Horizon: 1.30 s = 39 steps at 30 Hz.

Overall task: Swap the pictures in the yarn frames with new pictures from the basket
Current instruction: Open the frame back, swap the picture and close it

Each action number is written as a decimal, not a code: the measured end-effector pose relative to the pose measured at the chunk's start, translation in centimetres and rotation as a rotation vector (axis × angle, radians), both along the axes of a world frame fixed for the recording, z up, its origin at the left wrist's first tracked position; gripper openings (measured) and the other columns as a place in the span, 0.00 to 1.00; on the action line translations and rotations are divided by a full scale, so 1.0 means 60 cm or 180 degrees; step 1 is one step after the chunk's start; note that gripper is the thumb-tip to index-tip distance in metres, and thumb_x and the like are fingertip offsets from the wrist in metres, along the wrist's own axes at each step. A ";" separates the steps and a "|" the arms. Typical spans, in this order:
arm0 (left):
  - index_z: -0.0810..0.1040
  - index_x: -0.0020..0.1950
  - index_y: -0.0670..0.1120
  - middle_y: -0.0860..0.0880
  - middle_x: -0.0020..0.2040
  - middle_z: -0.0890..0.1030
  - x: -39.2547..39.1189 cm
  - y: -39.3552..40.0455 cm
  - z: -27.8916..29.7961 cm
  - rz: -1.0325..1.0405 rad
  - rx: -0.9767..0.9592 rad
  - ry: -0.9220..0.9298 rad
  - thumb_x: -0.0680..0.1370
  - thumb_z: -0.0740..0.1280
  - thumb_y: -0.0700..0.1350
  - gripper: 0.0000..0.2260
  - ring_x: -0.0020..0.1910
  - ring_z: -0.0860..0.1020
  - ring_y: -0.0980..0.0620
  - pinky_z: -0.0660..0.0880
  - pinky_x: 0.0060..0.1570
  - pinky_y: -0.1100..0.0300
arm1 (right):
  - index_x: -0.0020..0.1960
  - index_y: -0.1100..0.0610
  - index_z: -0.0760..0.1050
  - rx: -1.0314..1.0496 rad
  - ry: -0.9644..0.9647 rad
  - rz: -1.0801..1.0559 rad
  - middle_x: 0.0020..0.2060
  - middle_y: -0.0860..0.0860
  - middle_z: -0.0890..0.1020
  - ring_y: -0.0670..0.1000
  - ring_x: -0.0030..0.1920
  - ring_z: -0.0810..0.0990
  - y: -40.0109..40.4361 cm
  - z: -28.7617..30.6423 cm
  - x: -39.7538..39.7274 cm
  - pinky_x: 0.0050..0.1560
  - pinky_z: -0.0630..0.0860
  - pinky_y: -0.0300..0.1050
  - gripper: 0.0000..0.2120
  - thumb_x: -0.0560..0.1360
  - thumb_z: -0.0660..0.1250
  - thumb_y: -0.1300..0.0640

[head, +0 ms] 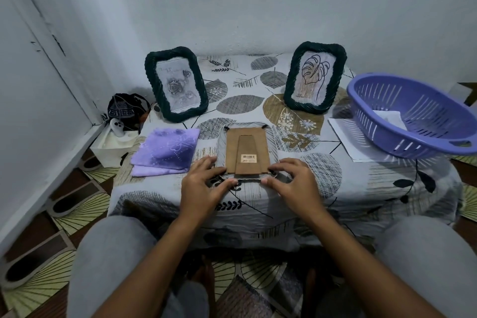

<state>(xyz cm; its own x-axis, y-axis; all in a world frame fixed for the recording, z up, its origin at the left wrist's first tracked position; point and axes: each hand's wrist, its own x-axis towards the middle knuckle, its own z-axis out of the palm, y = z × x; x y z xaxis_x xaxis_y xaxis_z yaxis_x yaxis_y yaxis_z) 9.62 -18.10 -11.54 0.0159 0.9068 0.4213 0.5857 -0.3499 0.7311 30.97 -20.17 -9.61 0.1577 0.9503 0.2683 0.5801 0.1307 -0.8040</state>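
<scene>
A grey yarn frame (273,146) lies face down at the table's front, its brown backing board (246,147) with a barcode sticker facing up. My left hand (204,186) and my right hand (294,183) rest at its near corners, fingertips on the lower edge of the frame. Two dark green yarn frames stand behind: the left frame (176,83) shows a rose drawing, the right frame (314,77) a leaf drawing. The purple basket (413,116) sits tilted at the right, a white sheet (387,116) inside it.
A folded purple cloth (166,151) lies left of the face-down frame. A white paper (346,137) lies under the basket. The table has a leaf-print cover (258,106). A dark bag (124,107) and a white box (113,144) sit on the floor at the left.
</scene>
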 end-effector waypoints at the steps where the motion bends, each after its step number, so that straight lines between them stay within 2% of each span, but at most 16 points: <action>1: 0.84 0.53 0.42 0.44 0.60 0.80 0.000 0.000 0.000 -0.0005 0.0001 0.0012 0.66 0.78 0.53 0.21 0.64 0.74 0.47 0.69 0.64 0.53 | 0.53 0.55 0.83 -0.0011 -0.0005 0.0005 0.50 0.47 0.77 0.48 0.55 0.73 -0.001 0.001 0.000 0.56 0.73 0.47 0.17 0.66 0.78 0.53; 10: 0.84 0.54 0.43 0.46 0.61 0.79 0.000 -0.005 0.005 -0.0056 -0.0030 0.0060 0.66 0.76 0.54 0.22 0.61 0.73 0.52 0.68 0.60 0.61 | 0.53 0.53 0.83 -0.0105 -0.0069 0.0007 0.51 0.47 0.76 0.48 0.57 0.72 -0.003 0.003 0.000 0.58 0.72 0.48 0.16 0.66 0.77 0.52; 13: 0.84 0.54 0.43 0.45 0.61 0.79 0.000 -0.006 0.006 -0.0052 -0.0041 0.0062 0.66 0.76 0.53 0.21 0.61 0.73 0.52 0.68 0.60 0.60 | 0.53 0.53 0.83 -0.0094 -0.0093 0.0030 0.51 0.47 0.76 0.47 0.56 0.72 -0.004 0.004 0.000 0.59 0.72 0.48 0.16 0.66 0.77 0.52; 20: 0.84 0.53 0.44 0.45 0.60 0.80 -0.002 -0.006 0.005 -0.0037 -0.0026 0.0121 0.66 0.76 0.58 0.23 0.60 0.74 0.51 0.69 0.59 0.60 | 0.54 0.52 0.82 -0.0126 -0.0153 0.0042 0.51 0.46 0.76 0.47 0.57 0.71 -0.004 0.006 0.000 0.59 0.73 0.50 0.17 0.67 0.77 0.52; 28: 0.83 0.55 0.44 0.46 0.61 0.79 -0.003 -0.007 0.008 -0.0048 -0.0031 0.0071 0.66 0.77 0.55 0.22 0.60 0.76 0.52 0.73 0.60 0.57 | 0.56 0.52 0.81 -0.0235 -0.0204 0.0149 0.50 0.47 0.78 0.48 0.54 0.75 -0.003 0.019 0.006 0.56 0.74 0.48 0.20 0.66 0.77 0.49; 31: 0.83 0.55 0.45 0.49 0.56 0.81 -0.002 -0.006 0.021 0.0016 -0.0022 -0.0054 0.68 0.71 0.61 0.24 0.54 0.78 0.55 0.72 0.56 0.65 | 0.60 0.55 0.79 -0.0365 0.0209 0.0159 0.50 0.49 0.79 0.48 0.52 0.77 0.006 0.037 0.012 0.49 0.74 0.38 0.19 0.70 0.74 0.52; 33: 0.83 0.54 0.44 0.51 0.50 0.82 0.000 0.001 0.036 0.0104 -0.0017 -0.0097 0.71 0.71 0.58 0.20 0.48 0.80 0.56 0.71 0.49 0.74 | 0.61 0.56 0.78 -0.0415 0.0319 0.0103 0.50 0.51 0.80 0.47 0.50 0.78 0.018 0.051 0.016 0.46 0.73 0.37 0.17 0.74 0.71 0.54; 34: 0.83 0.54 0.44 0.52 0.48 0.82 0.000 0.006 0.044 0.0137 -0.0042 -0.0091 0.73 0.70 0.57 0.18 0.46 0.80 0.57 0.70 0.46 0.75 | 0.61 0.57 0.78 -0.0429 0.0362 0.0063 0.50 0.52 0.81 0.48 0.49 0.78 0.025 0.057 0.019 0.46 0.73 0.38 0.15 0.75 0.70 0.55; 37: 0.84 0.51 0.46 0.55 0.43 0.83 0.003 0.025 0.068 0.0080 -0.0127 -0.0097 0.77 0.67 0.55 0.14 0.42 0.79 0.61 0.74 0.41 0.66 | 0.59 0.58 0.78 -0.0588 0.0633 -0.0025 0.46 0.52 0.81 0.49 0.47 0.79 0.046 0.073 0.027 0.47 0.76 0.43 0.12 0.76 0.68 0.59; 39: 0.84 0.50 0.46 0.56 0.40 0.82 0.009 0.036 0.083 0.0022 -0.0211 -0.0165 0.78 0.66 0.52 0.11 0.40 0.79 0.62 0.72 0.38 0.65 | 0.58 0.61 0.78 -0.0812 0.0905 -0.0031 0.42 0.53 0.80 0.50 0.41 0.79 0.058 0.079 0.034 0.40 0.76 0.44 0.11 0.76 0.66 0.62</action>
